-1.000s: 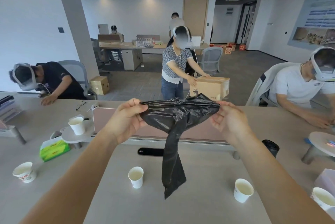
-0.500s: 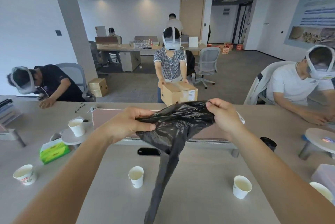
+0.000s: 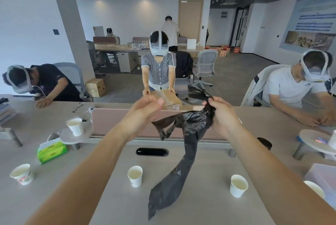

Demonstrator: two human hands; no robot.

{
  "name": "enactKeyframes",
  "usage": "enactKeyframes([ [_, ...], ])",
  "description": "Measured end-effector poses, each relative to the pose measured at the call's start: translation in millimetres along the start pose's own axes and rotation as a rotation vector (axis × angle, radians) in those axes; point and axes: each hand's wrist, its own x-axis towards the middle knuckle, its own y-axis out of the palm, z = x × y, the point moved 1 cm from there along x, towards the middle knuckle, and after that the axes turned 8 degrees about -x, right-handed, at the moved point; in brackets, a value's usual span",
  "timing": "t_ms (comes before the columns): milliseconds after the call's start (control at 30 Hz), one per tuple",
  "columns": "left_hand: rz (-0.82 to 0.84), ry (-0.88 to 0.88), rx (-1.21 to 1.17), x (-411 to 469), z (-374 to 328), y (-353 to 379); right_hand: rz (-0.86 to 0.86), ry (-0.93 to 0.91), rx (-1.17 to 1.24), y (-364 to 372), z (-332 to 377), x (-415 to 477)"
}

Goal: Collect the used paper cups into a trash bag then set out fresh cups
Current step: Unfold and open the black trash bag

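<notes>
Office desks fill the room, and a long grey desk [image 3: 209,210] lies in front of the person. Both hands are raised above it, near each other but not touching. The right hand [image 3: 223,115] is clamped on the bunched top of a black trash bag [image 3: 192,128]. The rest of the bag hangs down as a twisted strip, and its tip is low over the desk. The left hand [image 3: 145,110] is curled beside a loose flap of the bag; I cannot tell if it really pinches the flap.

No cup is in the bag yet. The middle cup [image 3: 135,175] and the right cup [image 3: 238,185] stand near, on either side of the hanging strip. The left cup [image 3: 21,173] is far to the left, and one more cup [image 3: 75,126] stands on a small stand behind a green tissue pack [image 3: 51,152].

I judge that the step in hand is opening the bag. Next, both hands must find the rim, pull its two thin layers apart and hold the mouth wide. After that, the middle cup seems the easiest first pick.
</notes>
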Motion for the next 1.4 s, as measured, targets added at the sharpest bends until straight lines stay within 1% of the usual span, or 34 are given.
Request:
enactKeyframes([
  [33, 0.014, -0.017, 0.059, 3.4, -0.4, 10.8, 0.042, -0.041, -0.026, 7.7, 1.7, -4.8],
  [100, 0.080, -0.049, 0.253, 10.1, 3.8, 25.8, 0.115, -0.126, -0.084, 18.0, 6.3, -11.3],
  [167, 0.147, -0.087, 0.421, 13.7, 7.5, 34.2, 0.152, -0.206, -0.174, 21.4, 12.6, -14.5],
  [267, 0.246, -0.092, 0.529, 10.5, 3.5, 40.7, 0.060, -0.381, -0.453, 18.9, 23.1, -12.0],
  [333, 0.232, -0.074, 0.564, 2.4, -4.6, 46.1, -0.002, -0.480, -0.610, 19.1, 26.9, -12.3],
  [400, 0.228, -0.100, 0.577, -5.7, -7.7, 50.9, -0.044, -0.528, -0.616, 22.4, 30.7, -16.2],
  [467, 0.269, -0.176, 0.557, -13.7, -3.7, 54.0, -0.089, -0.506, -0.465, 22.9, 34.7, -17.6],
  [533, 0.282, -0.264, 0.525, -21.7, -1.1, 51.2, -0.140, -0.422, -0.235, 16.8, 39.9, -15.4],
  [633, 0.231, -0.284, 0.463, -27.5, 2.6, 34.4, -0.140, -0.271, 0.093, -2.8, 40.7, -9.5],
  [700, 0.203, -0.237, 0.416, -28.7, 3.5, 19.7, -0.186, -0.187, 0.112, -16.3, 34.4, -7.8],
  [767, 0.234, -0.254, 0.420, -28.6, 5.1, 8.2, -0.246, -0.133, 0.033, -24.2, 27.7, -6.9],
  [833, 0.299, -0.306, 0.543, -30.3, 6.0, 6.8, -0.260, -0.092, 0.003, -26.2, 23.0, -6.0],
  [867, 0.332, -0.304, 0.617, -31.2, 4.4, 9.9, -0.276, -0.080, -0.014, -25.4, 23.1, -6.3],
  [933, 0.359, -0.227, 0.697, -31.5, 0.7, 17.4, -0.293, -0.086, -0.062, -22.8, 24.4, -5.3],
  [967, 0.367, -0.171, 0.721, -31.0, -0.4, 20.3, -0.276, -0.073, -0.104, -21.3, 24.4, -6.1],
  [1033, 0.333, -0.035, 0.804, -30.3, -1.2, 24.8, -0.219, -0.028, -0.308, -16.0, 22.0, -12.5],
  [1067, 0.299, 0.032, 0.841, -29.5, -0.2, 25.8, -0.198, -0.028, -0.475, -12.8, 18.6, -17.5],
  [1100, 0.255, 0.096, 0.878, -27.6, 2.1, 26.1, -0.209, -0.067, -0.684, -9.7, 14.0, -23.2],
  [1133, 0.203, 0.155, 0.899, -24.6, 5.1, 25.2, -0.256, -0.187, -0.885, -7.5, 8.8, -29.0],
  [1167, 0.157, 0.208, 0.890, -23.1, 6.8, 25.4, -0.311, -0.412, -1.031, -3.1, 3.6, -38.1],
  [1200, 0.125, 0.264, 0.859, -22.6, 7.2, 25.9, -0.303, -0.694, -1.123, 3.3, -1.2, -47.6],
  [1233, 0.112, 0.326, 0.837, -22.1, 6.5, 26.0, -0.201, -0.922, -1.169, 10.1, -6.3, -56.2],
  [1267, 0.110, 0.381, 0.832, -21.0, 6.1, 25.9, -0.025, -1.031, -1.199, 15.1, -13.0, -61.5],
  [1300, 0.095, 0.417, 0.845, -20.1, 5.9, 25.0, 0.159, -1.057, -1.242, 17.8, -19.9, -65.3],
  [1333, 0.056, 0.441, 0.862, -19.2, 5.3, 23.3, 0.290, -1.026, -1.299, 18.8, -25.6, -67.7],
  [1367, -0.004, 0.444, 0.882, -20.5, 2.6, 22.0, 0.351, -0.959, -1.356, 17.7, -31.1, -66.9],
  [1400, -0.064, 0.444, 0.891, -21.8, -0.2, 19.9, 0.372, -0.875, -1.410, 15.9, -33.9, -65.1],
])
